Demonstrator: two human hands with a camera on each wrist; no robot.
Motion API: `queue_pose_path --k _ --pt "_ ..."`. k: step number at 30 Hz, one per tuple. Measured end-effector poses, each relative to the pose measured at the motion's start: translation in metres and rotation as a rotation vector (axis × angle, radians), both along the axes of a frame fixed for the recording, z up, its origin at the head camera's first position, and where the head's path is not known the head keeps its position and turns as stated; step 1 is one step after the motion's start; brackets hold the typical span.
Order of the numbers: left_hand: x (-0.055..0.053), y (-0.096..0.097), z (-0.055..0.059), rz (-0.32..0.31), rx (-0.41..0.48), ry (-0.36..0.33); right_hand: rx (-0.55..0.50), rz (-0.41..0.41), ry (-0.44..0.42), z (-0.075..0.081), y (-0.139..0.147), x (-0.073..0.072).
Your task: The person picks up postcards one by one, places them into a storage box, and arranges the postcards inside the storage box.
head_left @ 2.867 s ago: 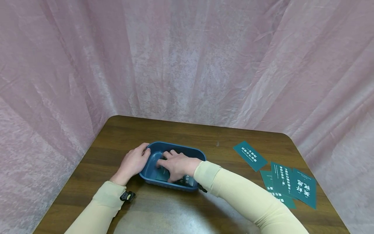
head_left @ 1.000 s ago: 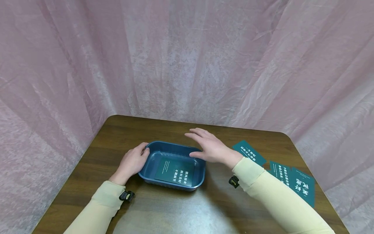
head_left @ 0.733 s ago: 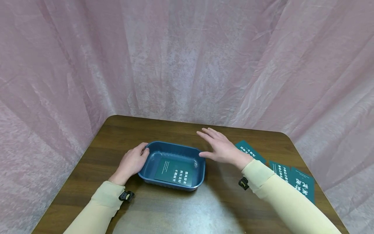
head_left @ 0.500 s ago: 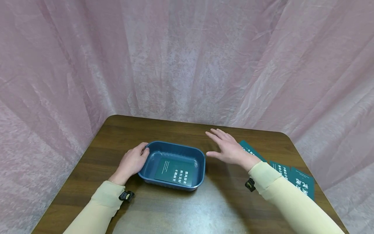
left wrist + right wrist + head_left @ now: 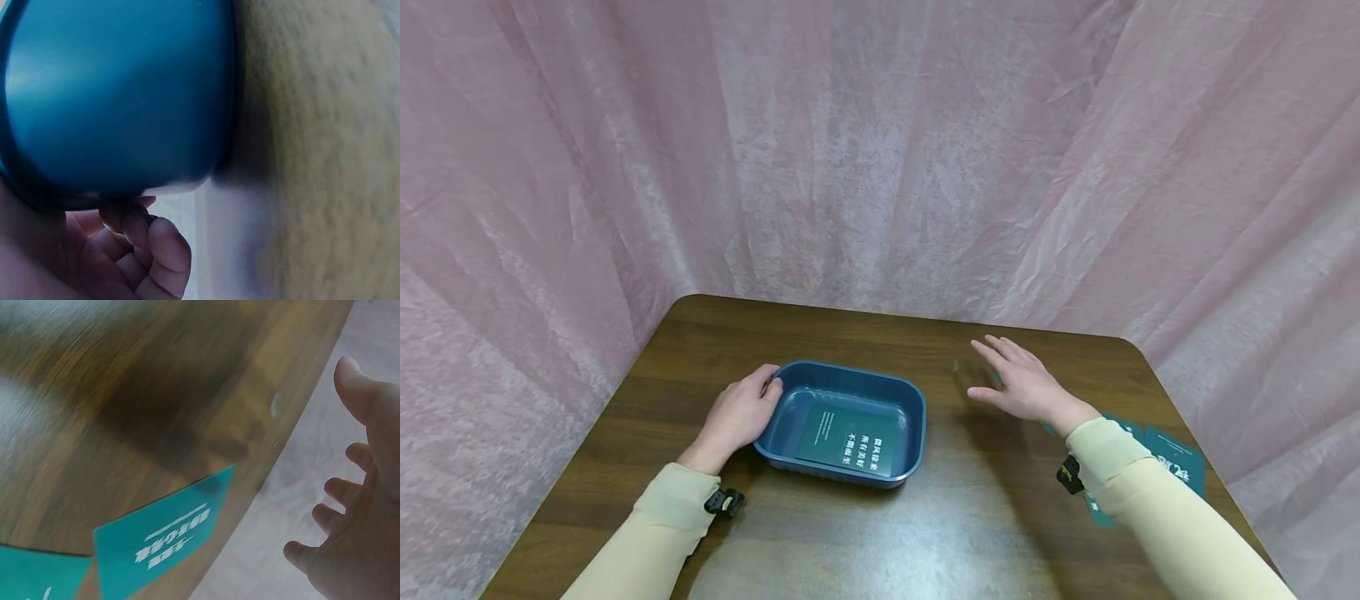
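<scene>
At the left end of a shallow blue plastic box (image 5: pixel 880 385), my left hand (image 5: pixel 736 421) grips the rim, thumb over the edge. In the left wrist view, curled fingers show below the box wall (image 5: pixel 125 94). A dark green card (image 5: pixel 846 437) with white writing lies flat inside the box. My right hand (image 5: pixel 1026 387) hovers right of the box with its fingers spread, holding nothing. Beneath it lies another green card (image 5: pixel 169 540), mostly hidden by the hand in the head view but plain in the right wrist view.
More green cards (image 5: pixel 1183 462) overlap at the table's right side, partly covered by my right forearm. The wooden table (image 5: pixel 820 542) ends at a pink curtain (image 5: pixel 880 167) along the back. Each wrist carries a small black device (image 5: pixel 724 502).
My right hand has come out of the box, leaving a card lying there, and has moved right over the cards. The left hand keeps its grip on the box.
</scene>
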State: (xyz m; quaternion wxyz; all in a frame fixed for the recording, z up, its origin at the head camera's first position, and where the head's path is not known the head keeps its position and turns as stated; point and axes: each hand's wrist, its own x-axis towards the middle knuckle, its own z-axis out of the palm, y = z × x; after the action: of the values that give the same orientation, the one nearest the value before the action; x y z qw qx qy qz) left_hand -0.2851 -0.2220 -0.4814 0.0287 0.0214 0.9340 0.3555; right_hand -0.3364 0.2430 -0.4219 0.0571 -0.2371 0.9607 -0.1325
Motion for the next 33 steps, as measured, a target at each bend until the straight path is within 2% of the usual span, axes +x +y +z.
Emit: queue_pose_path --k 6,17,28,33 --pt "0.000 0.001 0.001 -0.001 -0.004 -0.002 0.004 -0.048 -0.030 -0.007 0.022 -0.004" --pt "0.001 0.001 0.002 -0.003 -0.004 -0.003 0.089 -0.165 -0.091 -0.015 0.057 -0.012" --pt "0.000 0.001 0.000 -0.001 -0.009 -0.007 0.100 -0.263 -0.165 -0.018 0.079 -0.014" --pt "-0.001 0.000 0.000 0.001 -0.005 -0.013 0.120 -0.321 -0.234 -0.015 0.085 -0.015"
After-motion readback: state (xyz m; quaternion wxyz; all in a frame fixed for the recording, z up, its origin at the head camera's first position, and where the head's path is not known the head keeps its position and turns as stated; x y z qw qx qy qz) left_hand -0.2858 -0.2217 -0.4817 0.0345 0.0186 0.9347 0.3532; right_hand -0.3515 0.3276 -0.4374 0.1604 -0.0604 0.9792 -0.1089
